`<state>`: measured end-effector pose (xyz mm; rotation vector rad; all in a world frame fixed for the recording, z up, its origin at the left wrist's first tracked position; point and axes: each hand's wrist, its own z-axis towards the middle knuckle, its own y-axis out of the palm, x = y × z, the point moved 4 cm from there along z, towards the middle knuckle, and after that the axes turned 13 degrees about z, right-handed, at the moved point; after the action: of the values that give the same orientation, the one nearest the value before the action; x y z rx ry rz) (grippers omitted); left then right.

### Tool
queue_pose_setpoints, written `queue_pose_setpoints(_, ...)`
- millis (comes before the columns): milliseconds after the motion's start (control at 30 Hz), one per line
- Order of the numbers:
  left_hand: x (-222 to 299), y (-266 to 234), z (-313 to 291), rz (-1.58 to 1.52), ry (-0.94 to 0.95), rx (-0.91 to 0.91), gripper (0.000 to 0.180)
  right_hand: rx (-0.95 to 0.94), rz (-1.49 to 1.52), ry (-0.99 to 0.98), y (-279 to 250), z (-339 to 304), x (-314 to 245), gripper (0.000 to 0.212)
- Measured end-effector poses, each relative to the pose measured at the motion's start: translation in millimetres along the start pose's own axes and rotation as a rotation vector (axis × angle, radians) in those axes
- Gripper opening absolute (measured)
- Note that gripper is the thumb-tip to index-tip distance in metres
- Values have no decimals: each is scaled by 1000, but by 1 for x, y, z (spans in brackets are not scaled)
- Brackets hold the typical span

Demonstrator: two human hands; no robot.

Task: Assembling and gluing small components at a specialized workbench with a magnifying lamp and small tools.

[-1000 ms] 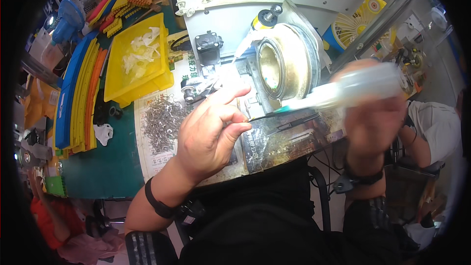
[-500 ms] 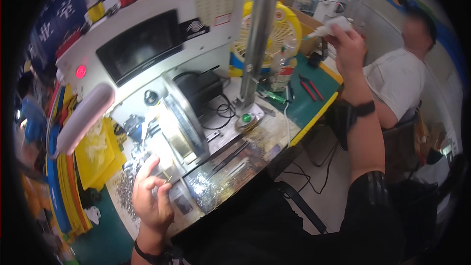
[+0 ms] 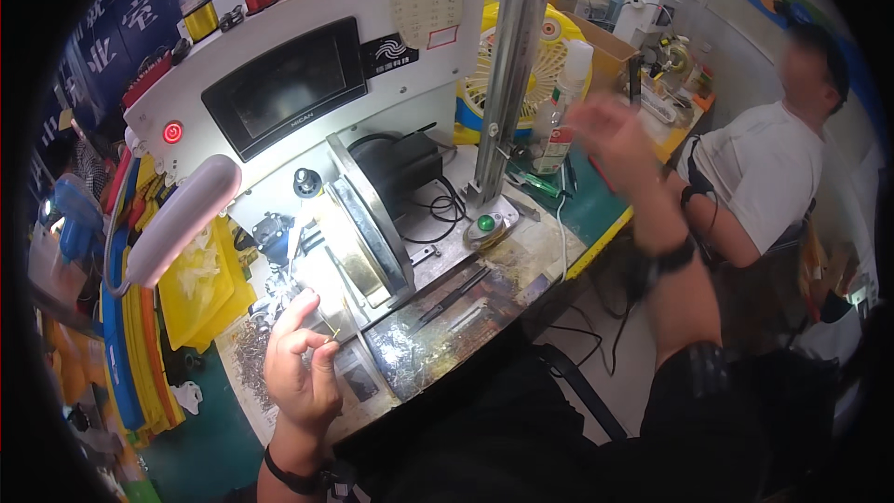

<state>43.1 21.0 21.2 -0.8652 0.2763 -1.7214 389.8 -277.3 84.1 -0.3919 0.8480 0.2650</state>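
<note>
My left hand is closed in a pinch on a thin gold-coloured piece, held up in front of the machine with its metal wheel housing. My right hand is raised on the right and smeared by motion, so its fingers do not read clearly. Just left of it, a white squeeze bottle stands tip down at the top of a clear bottle with a label. Whether the fingers still touch either bottle I cannot tell.
A pale lamp reaches in at left beside yellow trays. Black tweezers lie on the worn bench. Behind the bottles are a yellow fan and a metal post. A person in white sits at right.
My right hand has come down and left, and the white squeeze bottle it held is now at the clear bottle. My left hand keeps its pinch. The view has shifted slightly.
</note>
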Motion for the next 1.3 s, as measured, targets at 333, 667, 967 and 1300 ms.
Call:
queue_pose_setpoints(333, -11, 3, -12, -41, -61, -46, 28, -630, -299, -40, 122, -119, 17, 22)
queue_pose_setpoints(667, -9, 4, -11, -35, -64, -44, 26, -645, 111, 384, 118, -86, -41, 19)
queue_pose_setpoints(967, -2, -3, -6, 24, 21, -20, 6, -410, 308, 172, 150, -77, -99, 21)
queue_pose_setpoints(1300, 1, -3, 2, 32, 118, -50, 11, -460, 407, -166, 175, -69, -150, 33)
